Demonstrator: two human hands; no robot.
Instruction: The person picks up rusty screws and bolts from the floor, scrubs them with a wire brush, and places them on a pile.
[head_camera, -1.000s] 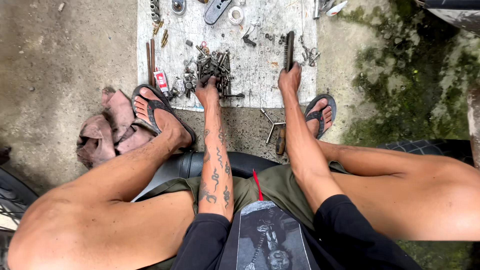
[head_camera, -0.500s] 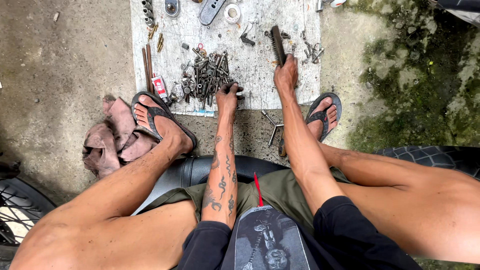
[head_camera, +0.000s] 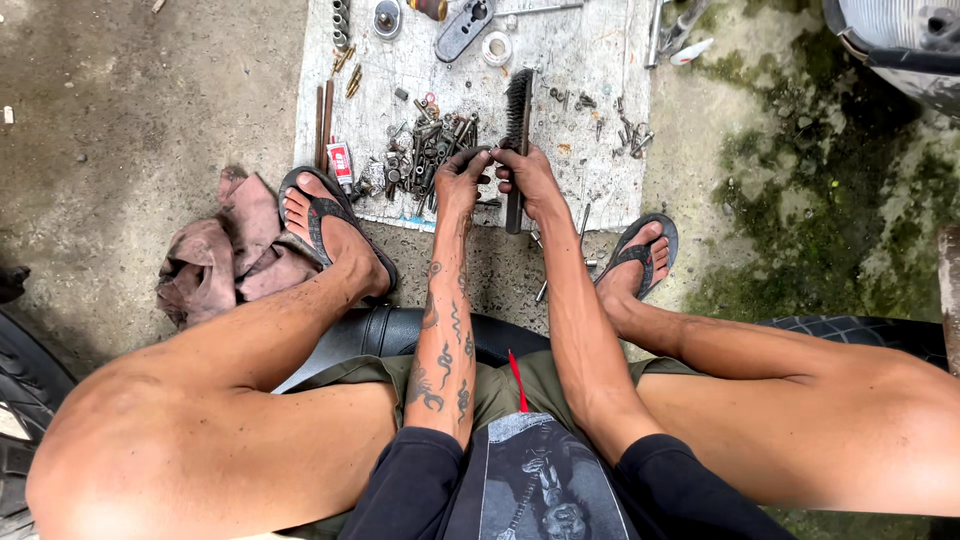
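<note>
While the right hand (head_camera: 527, 178) is gripping a wire brush (head_camera: 516, 130) by its dark handle, bristle end pointing away over the pale sheet (head_camera: 600, 190) on the ground, the left hand (head_camera: 459, 180) is pinching a small dark metal part (head_camera: 474, 153) against it. That part is probably hard, light and greasy, so it is likely needing a firm fingertip pinch, while the stiff brush is best held at the handle.

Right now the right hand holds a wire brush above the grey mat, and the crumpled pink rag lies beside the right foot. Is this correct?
Not fully. The head view shows the crumpled pink rag beside the left foot, not the right foot. The rest is correct: the right hand holds the wire brush above the grey mat.
</note>
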